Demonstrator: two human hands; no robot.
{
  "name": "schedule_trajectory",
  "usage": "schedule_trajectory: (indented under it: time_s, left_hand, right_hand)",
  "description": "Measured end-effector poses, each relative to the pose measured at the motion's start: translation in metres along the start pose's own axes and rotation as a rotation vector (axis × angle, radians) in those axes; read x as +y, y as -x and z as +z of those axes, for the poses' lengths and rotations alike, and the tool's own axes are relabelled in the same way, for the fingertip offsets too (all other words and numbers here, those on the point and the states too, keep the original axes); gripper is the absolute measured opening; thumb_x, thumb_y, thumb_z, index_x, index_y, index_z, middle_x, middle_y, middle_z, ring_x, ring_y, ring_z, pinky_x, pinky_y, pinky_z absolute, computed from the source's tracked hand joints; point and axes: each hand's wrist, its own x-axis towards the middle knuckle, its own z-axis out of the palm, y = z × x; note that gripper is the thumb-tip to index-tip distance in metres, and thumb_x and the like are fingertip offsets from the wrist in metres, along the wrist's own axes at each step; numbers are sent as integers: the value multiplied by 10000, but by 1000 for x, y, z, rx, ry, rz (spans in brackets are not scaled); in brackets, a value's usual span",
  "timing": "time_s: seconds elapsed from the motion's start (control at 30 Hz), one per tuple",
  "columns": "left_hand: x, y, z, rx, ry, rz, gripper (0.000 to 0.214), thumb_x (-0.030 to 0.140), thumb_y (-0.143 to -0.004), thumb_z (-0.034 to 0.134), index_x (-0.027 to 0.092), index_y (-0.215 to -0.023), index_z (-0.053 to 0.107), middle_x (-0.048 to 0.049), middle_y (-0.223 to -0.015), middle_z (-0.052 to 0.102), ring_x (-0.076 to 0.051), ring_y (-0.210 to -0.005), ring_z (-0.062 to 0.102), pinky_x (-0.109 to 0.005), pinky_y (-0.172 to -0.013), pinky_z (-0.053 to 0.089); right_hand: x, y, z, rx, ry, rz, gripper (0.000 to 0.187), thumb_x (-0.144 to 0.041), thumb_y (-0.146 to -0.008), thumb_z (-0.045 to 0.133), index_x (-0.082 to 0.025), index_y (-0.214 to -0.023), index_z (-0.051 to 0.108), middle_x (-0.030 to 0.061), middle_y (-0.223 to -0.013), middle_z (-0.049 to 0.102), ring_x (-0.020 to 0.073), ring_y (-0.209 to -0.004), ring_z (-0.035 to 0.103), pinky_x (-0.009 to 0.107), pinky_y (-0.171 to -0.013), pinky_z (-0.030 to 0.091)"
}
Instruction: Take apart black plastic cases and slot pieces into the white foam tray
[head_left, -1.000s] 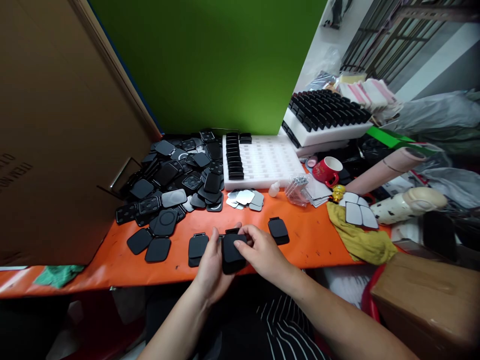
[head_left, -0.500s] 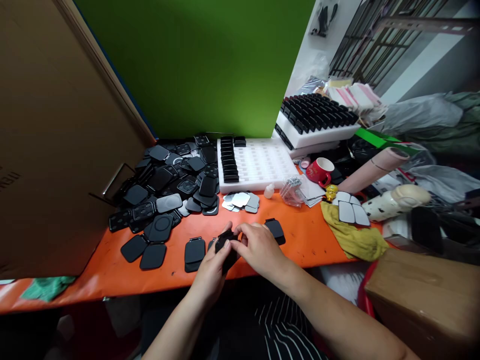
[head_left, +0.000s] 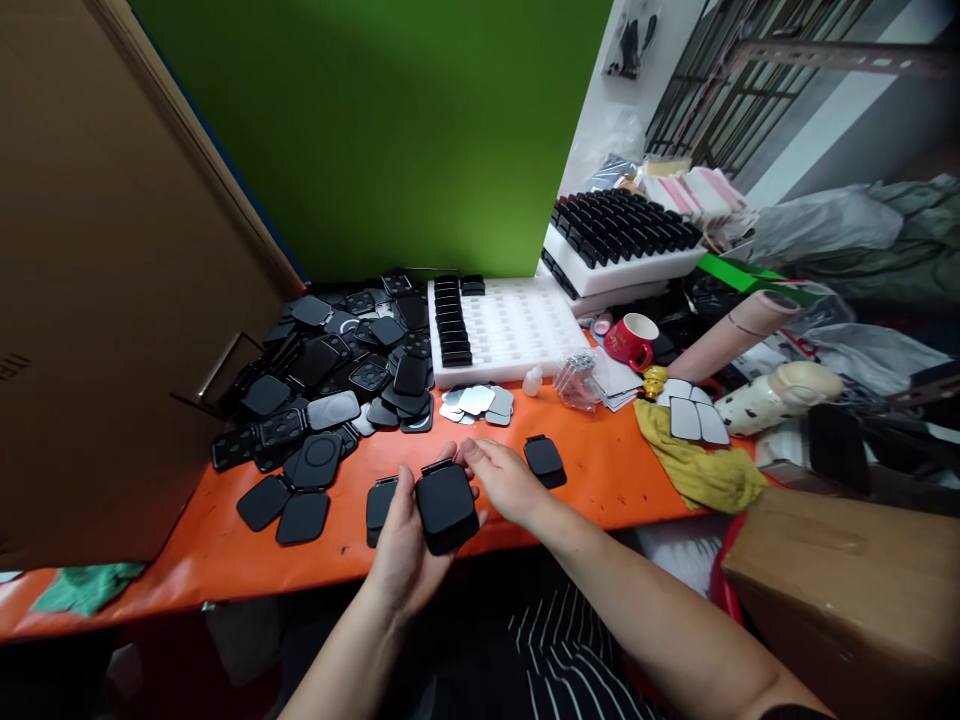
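My left hand (head_left: 405,545) holds a black square case (head_left: 446,507) flat on its palm, just above the near edge of the orange table (head_left: 600,470). My right hand (head_left: 504,478) lies beside the case with its fingers stretched out, fingertips near the case's top corner, holding nothing. Another black case (head_left: 544,461) sits on the table right of that hand, and one more case (head_left: 379,503) lies left of my left hand. A small heap of silver mirror plates (head_left: 476,402) is behind the hands.
A big pile of black case parts (head_left: 337,375) fills the table's left. A white foam tray (head_left: 510,330) with one row of cases stands behind, a full tray (head_left: 622,240) further right. A red mug (head_left: 631,342), yellow cloth (head_left: 697,465) and cardboard box (head_left: 840,590) are on the right.
Both hands gripped and worked the black case before. Now the case lies closed on my left palm, and my right hand has let go and opened beside it.
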Motion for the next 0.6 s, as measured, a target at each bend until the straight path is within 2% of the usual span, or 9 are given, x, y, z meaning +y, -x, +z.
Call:
schedule_trajectory:
  time_s: [0.17,0.27,0.37,0.47,0.6]
  left_hand:
    - [1,0,0,-7,3,-14,461,482,-858,386,259,-1258,436,-86,-1172,569,-244,-1036,546,-432,-854,434]
    - [3,-1,-1,9,30,-25,432,445,-872,378,244,-1248,448,-87,-1138,593,-242,-1034,549,-442,-861,427]
    - [3,-2,-1,2,59,-23,417,420,-883,364,252,-1259,433,-71,-1139,594,-227,-1039,548,-420,-872,424]
    - [3,-3,-1,-9,58,-10,425,409,-885,363,256,-1278,412,-71,-1125,600,-218,-1005,570,-393,-868,431]
    - [0,-4,0,24,37,30,441,414,-880,371,255,-1291,400,-75,-1082,618,-211,-965,593,-362,-850,446]
  right_hand:
    - [-3,-3,2,-27,-100,69,463,-495,-888,278,-169,-744,574,9,-712,579,108,-607,541,214,-537,424]
    - [-3,-1,2,-2,-20,49,346,-433,-887,336,-182,-863,573,15,-793,598,110,-609,546,219,-531,427]
    - [-5,8,2,99,231,-100,210,-326,-871,409,-203,-913,575,21,-880,596,137,-753,557,248,-653,435]
    - [-9,20,2,102,425,-244,202,-246,-865,420,-211,-967,590,41,-947,590,167,-884,536,288,-788,405]
    - [-7,30,5,115,475,-269,241,-204,-845,451,-225,-1054,569,54,-1005,569,183,-941,513,311,-845,384]
